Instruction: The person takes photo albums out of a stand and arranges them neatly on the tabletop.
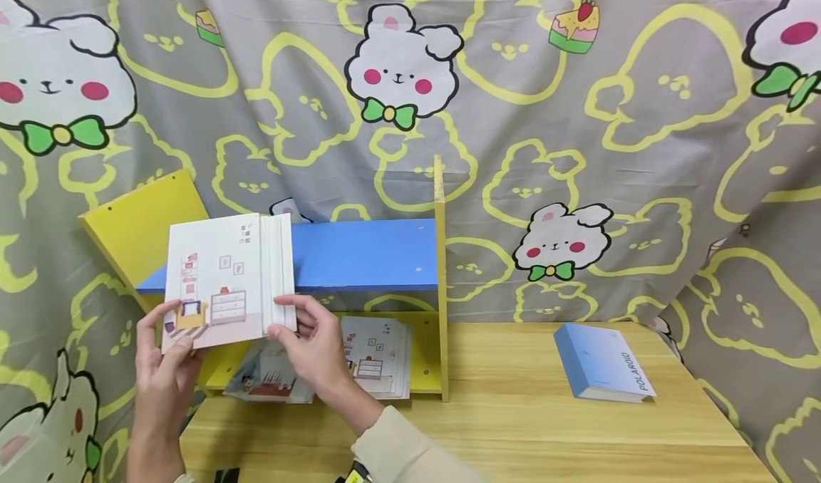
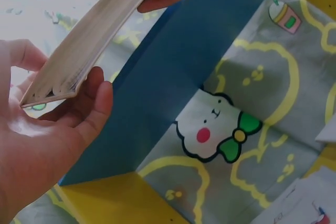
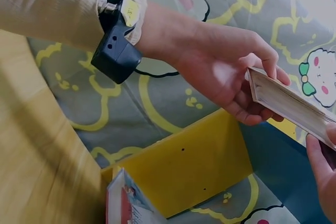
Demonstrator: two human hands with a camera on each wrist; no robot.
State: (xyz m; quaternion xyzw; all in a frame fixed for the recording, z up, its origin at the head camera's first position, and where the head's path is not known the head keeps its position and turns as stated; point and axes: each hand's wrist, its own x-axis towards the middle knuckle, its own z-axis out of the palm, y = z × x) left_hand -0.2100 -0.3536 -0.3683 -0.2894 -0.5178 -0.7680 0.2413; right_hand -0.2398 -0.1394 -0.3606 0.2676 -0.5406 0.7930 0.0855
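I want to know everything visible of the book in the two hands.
The book is thick, white, paper-like, apparently closed, with pale page edges. Its cover shows a drawn chest of drawers, small frames and, above them, dark characters; white strips line its right side. It is held up, tilted, before the blue shelf. The left hand grips its lower left, the right hand its lower right edge.

Bunny-print curtain [image 1: 507, 148] behind wooden table [image 1: 513, 429]

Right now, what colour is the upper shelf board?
The upper shelf board is blue, clearest in the head view.
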